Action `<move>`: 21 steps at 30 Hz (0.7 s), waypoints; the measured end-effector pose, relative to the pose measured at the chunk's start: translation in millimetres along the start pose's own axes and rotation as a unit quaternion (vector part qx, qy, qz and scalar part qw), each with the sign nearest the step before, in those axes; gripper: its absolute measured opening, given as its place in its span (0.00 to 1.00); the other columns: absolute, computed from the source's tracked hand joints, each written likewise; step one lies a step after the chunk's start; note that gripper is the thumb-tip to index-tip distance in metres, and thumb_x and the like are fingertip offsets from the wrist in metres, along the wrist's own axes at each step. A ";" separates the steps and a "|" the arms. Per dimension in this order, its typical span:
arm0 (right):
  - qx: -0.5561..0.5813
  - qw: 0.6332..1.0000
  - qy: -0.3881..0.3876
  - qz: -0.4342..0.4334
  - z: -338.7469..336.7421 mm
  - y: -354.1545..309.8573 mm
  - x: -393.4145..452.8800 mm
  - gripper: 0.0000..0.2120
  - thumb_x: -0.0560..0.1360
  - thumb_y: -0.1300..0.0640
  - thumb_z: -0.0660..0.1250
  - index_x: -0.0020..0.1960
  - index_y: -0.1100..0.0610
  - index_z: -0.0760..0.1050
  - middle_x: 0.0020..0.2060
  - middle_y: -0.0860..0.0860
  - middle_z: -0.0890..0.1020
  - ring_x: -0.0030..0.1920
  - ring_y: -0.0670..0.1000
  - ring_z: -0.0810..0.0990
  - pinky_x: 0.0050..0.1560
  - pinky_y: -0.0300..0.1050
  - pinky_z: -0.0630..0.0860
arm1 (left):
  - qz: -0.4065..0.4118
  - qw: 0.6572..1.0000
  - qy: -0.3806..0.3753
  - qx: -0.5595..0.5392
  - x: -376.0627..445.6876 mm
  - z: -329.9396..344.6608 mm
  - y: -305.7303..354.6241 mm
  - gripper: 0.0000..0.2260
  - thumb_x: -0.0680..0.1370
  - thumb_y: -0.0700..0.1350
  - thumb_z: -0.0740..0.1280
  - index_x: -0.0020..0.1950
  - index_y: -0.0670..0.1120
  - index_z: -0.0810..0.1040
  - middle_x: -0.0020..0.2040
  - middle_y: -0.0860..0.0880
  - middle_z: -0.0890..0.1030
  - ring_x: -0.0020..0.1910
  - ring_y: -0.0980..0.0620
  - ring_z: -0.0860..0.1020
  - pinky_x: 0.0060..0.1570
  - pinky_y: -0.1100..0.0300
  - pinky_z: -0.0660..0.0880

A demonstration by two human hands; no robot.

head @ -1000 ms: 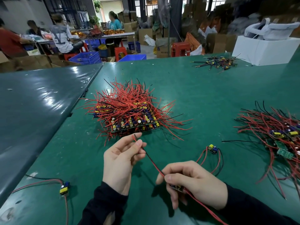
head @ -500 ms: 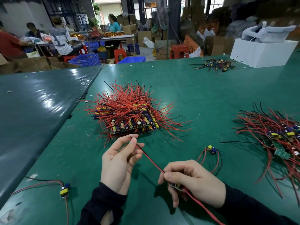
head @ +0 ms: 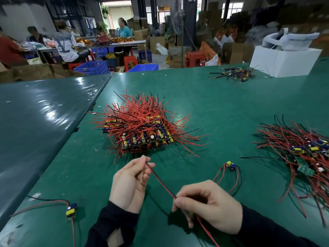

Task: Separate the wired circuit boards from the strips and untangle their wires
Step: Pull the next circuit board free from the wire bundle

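A stack of board strips (head: pixel 144 134) bristling with red and black wires sits mid-table. My right hand (head: pixel 208 205) grips a small circuit board, mostly hidden under its fingers; a red wire trails from it toward me. My left hand (head: pixel 130 180) pinches the far ends of that board's red and black wire pair (head: pixel 160 180), which runs taut between the two hands. One separated board (head: pixel 230 165) with looped wires lies just beyond my right hand. Another separated board (head: pixel 71 209) lies at the near left.
A tangled heap of wired boards (head: pixel 302 150) lies at the right edge. A smaller wire pile (head: pixel 235 73) and a white box (head: pixel 284 59) are at the far right. A dark table (head: pixel 41 111) adjoins on the left. People work at benches behind.
My left hand has slid slightly along the wire pair, holding it taut. My right hand stays put on the board. The view shifted a little.
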State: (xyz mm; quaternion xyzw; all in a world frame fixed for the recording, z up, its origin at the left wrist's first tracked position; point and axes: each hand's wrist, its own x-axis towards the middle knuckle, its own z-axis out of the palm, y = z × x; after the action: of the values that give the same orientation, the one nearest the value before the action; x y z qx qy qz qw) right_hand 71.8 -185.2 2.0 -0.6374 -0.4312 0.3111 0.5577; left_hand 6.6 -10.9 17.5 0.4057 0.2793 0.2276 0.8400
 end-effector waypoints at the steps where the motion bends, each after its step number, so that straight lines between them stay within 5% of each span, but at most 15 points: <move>1: -0.036 0.999 0.005 -0.015 1.6 -1.1 -0.6 0.08 0.76 0.54 0.66 0.42 0.56 0.81 0.27 0.49 0.77 0.27 0.47 0.76 0.33 0.38 0.72 | -0.012 1.000 0.003 -0.001 0.4 -0.3 -0.7 0.07 0.77 0.37 0.63 0.40 0.38 0.76 0.27 0.48 0.79 0.21 0.61 0.72 0.21 0.73 0.70; 10: -0.096 0.994 0.025 -0.041 5.7 -18.0 -13.5 0.09 0.77 0.55 0.66 0.44 0.59 0.81 0.26 0.49 0.79 0.27 0.46 0.78 0.33 0.38 0.74 | -0.011 0.999 -0.019 0.026 -3.2 2.5 -8.5 0.07 0.77 0.37 0.63 0.40 0.38 0.76 0.27 0.47 0.79 0.20 0.60 0.71 0.19 0.72 0.68; 15: -0.123 0.987 0.081 0.071 -47.9 -43.4 -24.9 0.11 0.70 0.53 0.69 0.47 0.59 0.76 0.29 0.55 0.81 0.25 0.50 0.79 0.22 0.36 0.69 | -0.060 0.994 -0.080 0.040 -6.2 6.1 -7.6 0.10 0.79 0.46 0.61 0.51 0.40 0.78 0.38 0.45 0.84 0.23 0.57 0.74 0.22 0.69 0.71; 19: -0.272 0.933 0.194 0.136 -124.2 -71.9 -46.0 0.13 0.65 0.50 0.70 0.38 0.61 0.76 0.27 0.55 0.80 0.22 0.52 0.77 0.21 0.34 0.66 | -0.076 0.990 -0.109 0.058 -8.5 4.6 -6.9 0.13 0.79 0.48 0.60 0.56 0.42 0.77 0.39 0.46 0.84 0.24 0.55 0.74 0.22 0.67 0.72; 21: -0.401 0.871 0.220 0.182 -164.3 -81.7 -58.6 0.10 0.66 0.45 0.71 0.36 0.52 0.79 0.25 0.48 0.80 0.21 0.49 0.76 0.26 0.36 0.69 | -0.074 0.990 -0.102 0.066 -8.0 4.3 -6.7 0.11 0.79 0.45 0.60 0.56 0.42 0.77 0.36 0.47 0.83 0.23 0.55 0.74 0.22 0.67 0.71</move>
State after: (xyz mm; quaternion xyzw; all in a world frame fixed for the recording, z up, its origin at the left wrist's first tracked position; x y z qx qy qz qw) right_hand 173.9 -310.1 107.4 -0.9254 -0.2608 0.0595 0.2684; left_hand 4.5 -22.0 16.6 0.4596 0.2359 0.1038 0.8499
